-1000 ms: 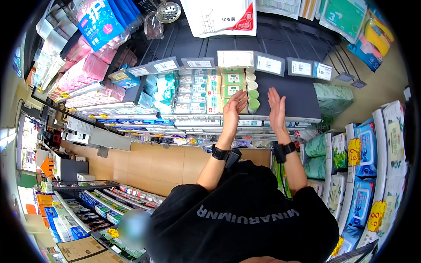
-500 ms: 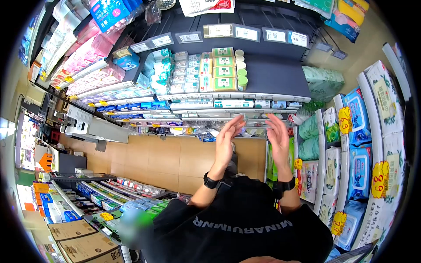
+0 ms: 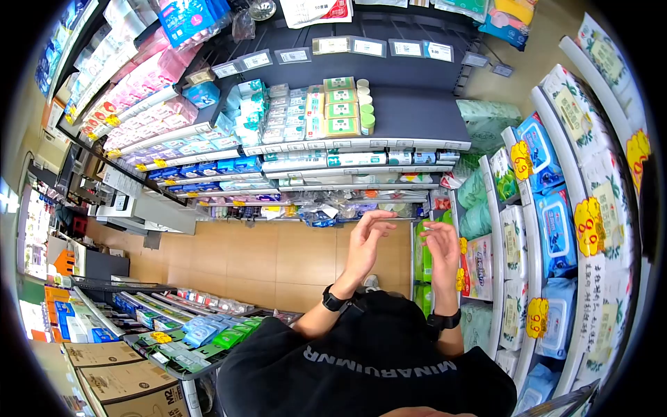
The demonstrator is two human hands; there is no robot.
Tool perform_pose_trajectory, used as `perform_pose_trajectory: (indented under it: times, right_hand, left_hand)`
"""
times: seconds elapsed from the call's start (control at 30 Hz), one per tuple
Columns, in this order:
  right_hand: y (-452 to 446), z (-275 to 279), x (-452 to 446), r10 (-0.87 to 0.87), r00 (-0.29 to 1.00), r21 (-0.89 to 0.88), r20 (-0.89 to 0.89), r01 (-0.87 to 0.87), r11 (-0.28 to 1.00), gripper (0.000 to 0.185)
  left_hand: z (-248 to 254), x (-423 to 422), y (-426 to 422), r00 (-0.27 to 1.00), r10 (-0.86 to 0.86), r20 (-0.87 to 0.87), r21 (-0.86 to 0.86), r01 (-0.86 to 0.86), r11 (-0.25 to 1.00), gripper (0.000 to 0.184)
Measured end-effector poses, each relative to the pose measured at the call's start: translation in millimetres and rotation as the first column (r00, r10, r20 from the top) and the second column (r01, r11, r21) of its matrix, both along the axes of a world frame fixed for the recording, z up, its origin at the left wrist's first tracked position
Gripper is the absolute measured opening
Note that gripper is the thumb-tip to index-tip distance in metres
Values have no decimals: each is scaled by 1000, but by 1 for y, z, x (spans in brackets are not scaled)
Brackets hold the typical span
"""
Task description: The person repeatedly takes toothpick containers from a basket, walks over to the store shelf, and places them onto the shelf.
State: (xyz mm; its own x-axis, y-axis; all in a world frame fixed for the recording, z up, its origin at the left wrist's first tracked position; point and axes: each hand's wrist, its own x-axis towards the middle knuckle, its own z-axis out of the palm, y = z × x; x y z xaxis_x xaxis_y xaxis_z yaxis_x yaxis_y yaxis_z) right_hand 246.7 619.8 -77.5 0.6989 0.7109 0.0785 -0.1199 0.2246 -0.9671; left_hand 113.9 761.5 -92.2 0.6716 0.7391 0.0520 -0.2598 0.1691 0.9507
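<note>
My left hand [image 3: 369,240] is raised over the aisle floor with its fingers apart and slightly bent, holding nothing. Beside it on the right, my right hand [image 3: 442,247] is also empty, its fingers curved and spread. A gap separates the two hands. Beyond them, green-and-white boxes [image 3: 341,110] stand stacked on the dark shelf [image 3: 417,121], next to a row of small round containers [image 3: 367,119] with green and white lids. Neither hand touches the shelf or the goods.
Blue wipe packs [image 3: 556,229] and white packs [image 3: 514,243] fill the right-hand shelving. Pink packs [image 3: 149,76] line the left shelves. Cardboard boxes [image 3: 125,372] and a low display rack [image 3: 174,351] stand at the lower left, beside the tiled floor [image 3: 278,254].
Both hands have come back from in front of the shelf goods to over the floor, and their fingers have bent more. The view has shifted, showing more of the right-hand shelving.
</note>
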Motion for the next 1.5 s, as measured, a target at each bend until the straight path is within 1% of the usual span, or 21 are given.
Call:
perform_pose_trajectory:
  times: [0.13,0.2,0.3,0.4,0.5,0.53,0.6,0.67,0.73,0.83,0.87,1.0,1.17,1.23,1.33,1.37,1.43,1.5]
  right_hand:
    - [-8,8,-19,15,999,47,47,-18,999,25]
    - [-14,11,-30,52,997,49,62,-55,997,27]
    - [-27,20,-50,49,997,30,55,-51,998,28]
    - [-41,21,-73,26,997,61,77,-31,998,31]
    - [-59,23,-98,0,1000,92,28,-3,996,36]
    - [-67,26,-107,21,998,132,-57,-13,991,45]
    - [-83,29,-125,-8,998,137,-60,17,990,48]
    - [-103,33,-143,-53,996,133,-65,61,989,51]
    - [-125,36,-162,-89,995,126,-33,93,988,54]
    - [-159,32,-192,-180,984,129,10,177,976,55]
    - [-170,32,-202,-217,976,105,14,214,971,57]
    - [-206,36,-239,-331,944,113,-7,330,937,58]
    - [-249,46,-270,-474,880,126,29,467,875,56]
    - [-265,47,-279,-524,851,140,28,515,846,56]
    - [-290,50,-293,-608,793,149,41,596,789,55]
    - [-299,49,-299,-627,778,149,45,615,774,55]
    - [-317,47,-307,-683,730,164,38,670,724,54]
    - [-333,46,-317,-711,701,140,47,701,700,52]
  left_hand:
    - [12,-13,-11,1000,-18,12,15,18,1000,26]
    - [16,-23,-16,1000,-19,17,21,19,1000,26]
    - [17,-43,-27,1000,-24,19,26,23,999,26]
    - [21,-63,-37,999,-47,16,46,46,998,26]
    - [24,-83,-51,996,-86,8,59,86,995,26]
    - [25,-90,-56,995,-97,6,61,97,993,25]
    - [28,-103,-68,991,-132,4,55,131,990,26]
    - [29,-116,-83,984,-181,1,40,181,983,26]
    - [31,-129,-99,962,-271,35,50,269,962,27]
    - [34,-143,-127,935,-351,45,41,350,936,28]
    - [33,-145,-136,921,-388,45,37,386,922,28]
    - [30,-155,-172,856,-516,4,17,516,856,28]
    - [41,-161,-210,760,-649,-27,26,650,760,28]
    - [43,-160,-223,729,-684,-10,43,684,729,28]
    - [48,-160,-243,654,-756,-37,35,757,653,27]
    - [49,-160,-252,611,-791,-34,34,792,610,27]
    - [52,-158,-269,610,-790,-64,47,792,608,29]
    - [52,-155,-287,550,-833,-63,40,835,549,27]
